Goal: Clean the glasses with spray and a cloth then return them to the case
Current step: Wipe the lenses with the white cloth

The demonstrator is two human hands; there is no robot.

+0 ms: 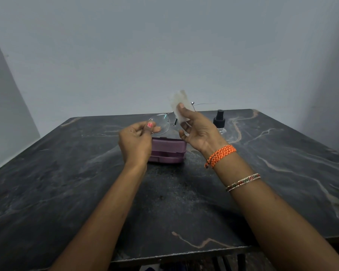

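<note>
I hold thin metal-framed glasses point(161, 122) up above the table. My left hand point(136, 140) pinches the rim of their left lens. My right hand point(199, 130) pinches a small white cloth point(180, 107) over the right lens, which the cloth and my fingers hide. One temple arm sticks out to the right behind the cloth. Below my hands a purple glasses case point(167, 151) lies shut on the table. A small clear spray bottle point(220, 122) with a black pump top stands to the right of the case, just behind my right hand.
The dark marble-patterned table point(86, 182) spreads wide on all sides, its front edge close to me. A plain grey wall rises behind it. Orange thread bands and a beaded bangle circle my right wrist.
</note>
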